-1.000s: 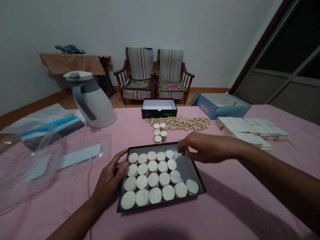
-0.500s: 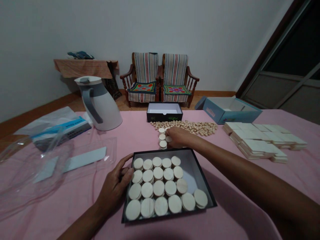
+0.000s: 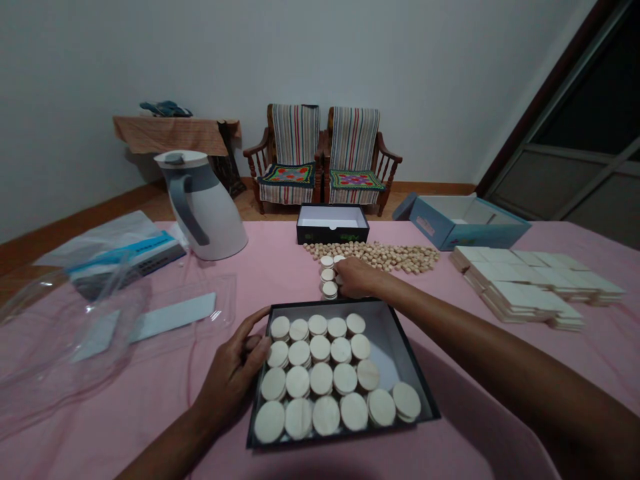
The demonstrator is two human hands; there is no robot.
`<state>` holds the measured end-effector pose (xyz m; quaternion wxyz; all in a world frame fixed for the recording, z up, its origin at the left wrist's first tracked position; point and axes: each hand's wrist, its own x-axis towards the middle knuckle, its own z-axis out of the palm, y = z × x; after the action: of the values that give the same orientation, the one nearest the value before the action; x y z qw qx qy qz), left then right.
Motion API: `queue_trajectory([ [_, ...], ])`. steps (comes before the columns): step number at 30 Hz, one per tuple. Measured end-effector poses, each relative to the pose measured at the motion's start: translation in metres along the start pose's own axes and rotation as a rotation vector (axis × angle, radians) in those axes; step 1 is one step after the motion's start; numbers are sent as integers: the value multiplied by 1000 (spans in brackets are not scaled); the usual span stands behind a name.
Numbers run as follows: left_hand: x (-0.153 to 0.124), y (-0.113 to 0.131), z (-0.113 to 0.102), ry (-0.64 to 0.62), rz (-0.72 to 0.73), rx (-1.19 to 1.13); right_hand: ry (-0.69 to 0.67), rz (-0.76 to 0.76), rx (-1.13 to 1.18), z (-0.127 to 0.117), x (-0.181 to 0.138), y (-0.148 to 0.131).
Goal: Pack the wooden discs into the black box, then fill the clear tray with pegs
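Note:
A shallow black tray (image 3: 405,353) on the pink table holds several rows of pale round wooden discs (image 3: 320,373). My left hand (image 3: 235,373) rests against the tray's left wall, fingers curled on its edge. My right hand (image 3: 356,277) reaches past the tray's far side to small stacks of discs (image 3: 327,275) and closes round the stack on their right. Behind them lies a heap of small wooden beads (image 3: 380,255).
A white jug (image 3: 203,203) stands at the back left, next to a clear plastic bag (image 3: 75,327) and a blue-and-white packet (image 3: 125,257). A small black box (image 3: 333,223), an open blue box (image 3: 460,220) and stacks of pale wooden tiles (image 3: 535,283) lie farther back and right.
My right hand left the tray's far right corner and moved forward to the small disc stacks, closing on one. The left hand stayed on the tray.

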<state>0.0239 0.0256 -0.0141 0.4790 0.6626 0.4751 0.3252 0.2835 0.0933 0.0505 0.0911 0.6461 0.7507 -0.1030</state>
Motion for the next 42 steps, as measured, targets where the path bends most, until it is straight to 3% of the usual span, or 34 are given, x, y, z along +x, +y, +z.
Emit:
queue_trajectory([
  [5, -1, 5, 1, 17, 5, 4, 35, -11, 7, -16, -15, 8],
  [11, -1, 8, 2, 18, 14, 3, 84, -33, 14, -41, -65, 19],
  [18, -1, 7, 2, 42, 36, 8, 18, -110, -73, -24, -109, 10],
  [30, -1, 8, 2, 65, 51, 13, -122, -210, -177, 25, -111, 3],
  [42, 0, 4, 0, 41, 54, 42, -218, -269, -205, 12, -113, 3],
])
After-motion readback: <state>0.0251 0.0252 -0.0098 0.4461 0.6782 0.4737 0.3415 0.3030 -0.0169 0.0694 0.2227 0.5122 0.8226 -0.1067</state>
